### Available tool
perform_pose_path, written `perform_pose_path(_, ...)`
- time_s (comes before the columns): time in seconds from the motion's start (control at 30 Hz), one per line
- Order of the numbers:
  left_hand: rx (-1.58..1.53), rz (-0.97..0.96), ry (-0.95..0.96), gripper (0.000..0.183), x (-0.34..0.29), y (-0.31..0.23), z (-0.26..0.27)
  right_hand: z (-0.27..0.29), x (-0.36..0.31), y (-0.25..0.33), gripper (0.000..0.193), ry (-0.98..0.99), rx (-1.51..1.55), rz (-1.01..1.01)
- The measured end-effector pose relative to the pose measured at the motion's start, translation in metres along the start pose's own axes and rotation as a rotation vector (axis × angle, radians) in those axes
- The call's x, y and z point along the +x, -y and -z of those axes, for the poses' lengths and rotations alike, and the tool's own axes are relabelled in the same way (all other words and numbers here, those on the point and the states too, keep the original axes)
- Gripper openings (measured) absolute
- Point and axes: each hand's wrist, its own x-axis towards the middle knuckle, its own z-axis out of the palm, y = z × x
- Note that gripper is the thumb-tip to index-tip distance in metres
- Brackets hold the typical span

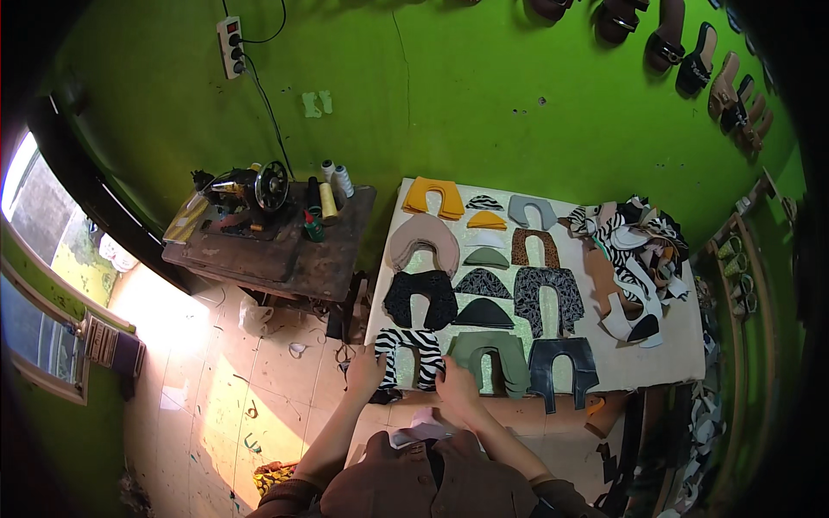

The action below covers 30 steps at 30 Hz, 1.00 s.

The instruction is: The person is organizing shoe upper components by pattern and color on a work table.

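A zebra-print U-shaped shoe upper piece (pixel 406 347) lies at the near left corner of the cloth-covered table (pixel 639 361). My left hand (pixel 366 373) grips its left leg and my right hand (pixel 458 386) grips its right leg, thumbs on top; the undersides of my fingers are hidden. Just right of it are stacked green upper pieces (pixel 496 354) and black leather ones (pixel 561 367). Behind it sits a black textured upper piece (pixel 420 293), with beige ones (pixel 425 240) and yellow ones (pixel 432 197) farther back. Small half-moon pieces (pixel 484 312) run down the middle.
A heap of mixed scraps (pixel 635 259) covers the table's right side. To the left stands a sewing machine (pixel 250 194) on a wooden stand with thread cones (pixel 327 203). Sandals (pixel 695 65) hang on the green wall. Offcuts (pixel 252 442) litter the tiled floor.
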Motion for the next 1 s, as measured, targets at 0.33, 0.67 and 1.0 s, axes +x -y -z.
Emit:
perform_pose_path(0.33, 0.339, -0.468, -0.122, 0.064, 0.032, -0.023, 0.011, 0.012, 0.047, 0.026, 0.04, -0.111, -0.26, 0.342)
perform_pose_path(0.67, 0.535, -0.481, 0.043, 0.039, 0.056, -0.014, -0.018, -0.035, 0.084, 0.009, 0.042, 0.041, -0.48, 0.492)
perform_pose_path(1.0, 0.535, -0.532, -0.045, 0.021, 0.054, -0.009, -0.03, -0.049, 0.082, 0.003, 0.033, -0.022, -0.489, 0.463)
